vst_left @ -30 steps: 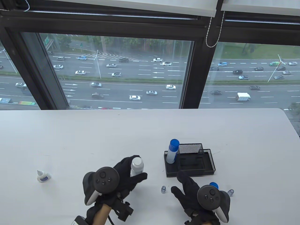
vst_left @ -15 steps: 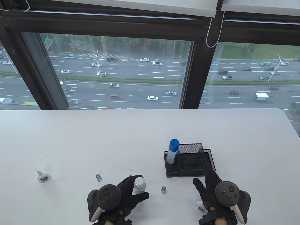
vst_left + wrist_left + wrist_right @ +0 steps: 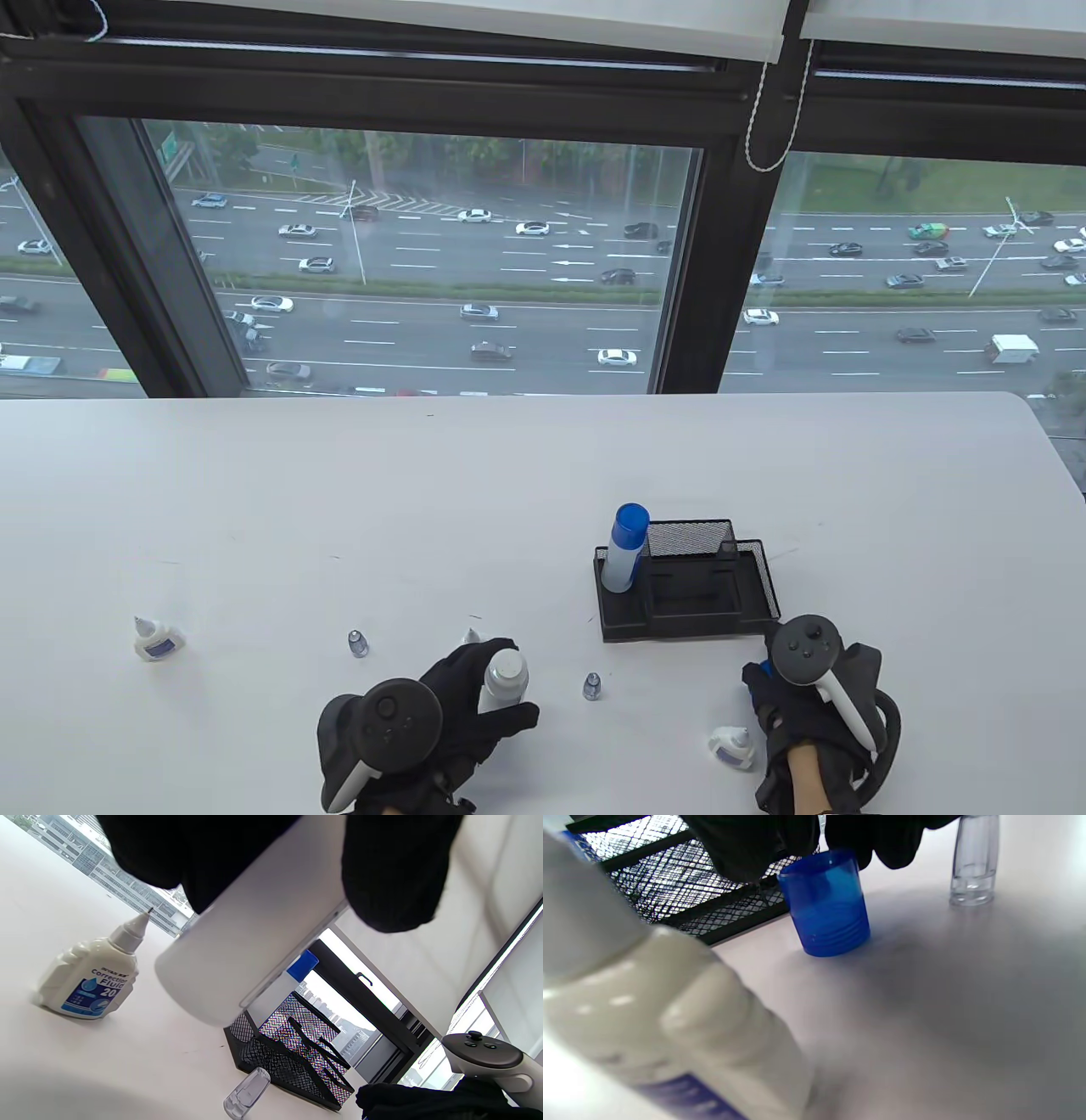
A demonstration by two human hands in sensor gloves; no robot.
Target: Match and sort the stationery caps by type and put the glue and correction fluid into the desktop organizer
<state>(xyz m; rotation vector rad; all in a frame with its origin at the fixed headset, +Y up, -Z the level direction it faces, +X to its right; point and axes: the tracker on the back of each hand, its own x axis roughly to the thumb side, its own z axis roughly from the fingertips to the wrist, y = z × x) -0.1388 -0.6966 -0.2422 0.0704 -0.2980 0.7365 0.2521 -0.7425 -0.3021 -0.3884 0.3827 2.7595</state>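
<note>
My left hand [image 3: 507, 694] grips an uncapped white glue stick [image 3: 506, 666], seen as a white cylinder [image 3: 254, 942] in the left wrist view. My right hand [image 3: 766, 682] is turned over a blue cap [image 3: 825, 904] that stands on the table in front of the black mesh organizer [image 3: 759, 594]; its fingertips [image 3: 763, 849] pinch the cap's top. A capped glue stick [image 3: 626, 548] stands in the organizer's left slot. Correction fluid bottles lie at the far left [image 3: 157, 641], behind my left hand [image 3: 93, 980] and beside my right wrist [image 3: 731, 747].
Clear small caps stand on the table: one at the left [image 3: 358, 643], one between my hands [image 3: 592, 685], one right of the blue cap [image 3: 973, 861]. The white table [image 3: 509, 484] ends at a window at the back.
My right hand drew back from the organizer and turned onto the blue cap, uncovering a correction fluid bottle. My left hand brought the glue stick nearer the front edge, then stayed still.
</note>
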